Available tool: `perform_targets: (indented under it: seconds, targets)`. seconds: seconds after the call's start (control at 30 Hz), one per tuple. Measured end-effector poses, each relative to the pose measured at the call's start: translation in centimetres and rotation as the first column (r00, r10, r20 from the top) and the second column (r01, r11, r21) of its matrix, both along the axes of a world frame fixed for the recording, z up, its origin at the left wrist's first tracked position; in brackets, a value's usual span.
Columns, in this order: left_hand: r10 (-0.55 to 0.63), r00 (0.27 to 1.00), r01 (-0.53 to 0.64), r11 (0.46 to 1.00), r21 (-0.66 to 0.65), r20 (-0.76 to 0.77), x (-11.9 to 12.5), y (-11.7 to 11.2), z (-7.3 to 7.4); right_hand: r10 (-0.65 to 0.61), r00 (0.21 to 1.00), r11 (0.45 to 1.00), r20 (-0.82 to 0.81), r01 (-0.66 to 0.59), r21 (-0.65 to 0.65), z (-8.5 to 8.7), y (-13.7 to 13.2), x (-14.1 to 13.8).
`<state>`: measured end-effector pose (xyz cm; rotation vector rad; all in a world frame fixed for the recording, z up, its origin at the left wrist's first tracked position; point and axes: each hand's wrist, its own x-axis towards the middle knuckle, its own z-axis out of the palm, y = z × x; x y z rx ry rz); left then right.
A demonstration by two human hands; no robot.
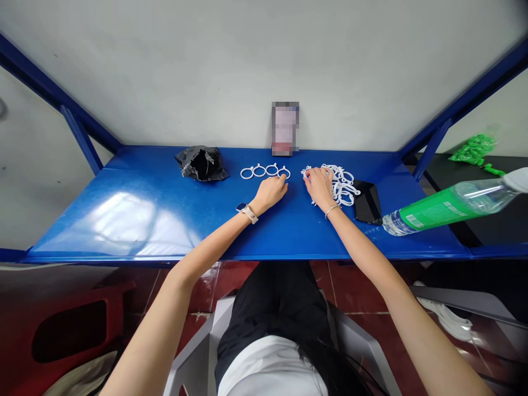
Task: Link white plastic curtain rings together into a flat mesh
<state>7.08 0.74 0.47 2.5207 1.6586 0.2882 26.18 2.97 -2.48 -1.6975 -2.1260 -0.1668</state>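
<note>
A row of several white plastic rings (259, 171) lies side by side on the blue table (144, 209). My left hand (271, 192), with a watch on its wrist, has its fingers curled and pinches the rightmost ring (284, 173) of that row. My right hand (318, 184), a bracelet on its wrist, rests with bent fingers on the left edge of a loose heap of white rings (342, 184), its fingertips closed on one of them.
A crumpled black plastic bag (202, 164) lies left of the row. A blurred card (285, 127) leans against the wall. A black phone (367, 202) and a lying green-labelled water bottle (449, 206) are at the right. Green pieces (474, 148) sit on a dark shelf beyond.
</note>
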Motion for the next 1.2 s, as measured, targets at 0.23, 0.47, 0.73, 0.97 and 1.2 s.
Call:
perform_targets:
  seconds: [0.23,0.47,0.73,0.97,1.2]
  targets:
    - [-0.027,0.951,0.036,0.999,-0.025,0.308,-1.3,-0.8,-0.3,-0.007,0.992,0.995,-0.123,0.019,0.099,1.4,-0.7,0.0]
    - [0.042,0.580,0.141,0.978,-0.152,0.814,-0.9,-0.7,-1.4,0.290,0.917,0.955,-0.273,-0.260,0.141,2.3,-2.5,-1.8]
    - [0.184,0.378,0.277,0.913,-0.300,0.908,-1.3,-0.2,-1.6,0.539,0.776,0.839,-0.326,-0.526,0.135,1.3,-3.2,-2.7]
    - [0.336,0.263,0.368,0.832,-0.416,0.904,-1.5,-0.6,-0.6,0.572,0.742,0.810,-0.350,-0.578,0.100,1.4,-3.4,-3.0]
    - [0.272,0.293,0.350,0.862,-0.367,0.917,-2.1,-0.2,-0.4,0.382,0.732,0.913,-0.565,-0.392,0.109,1.6,-3.4,-2.8]
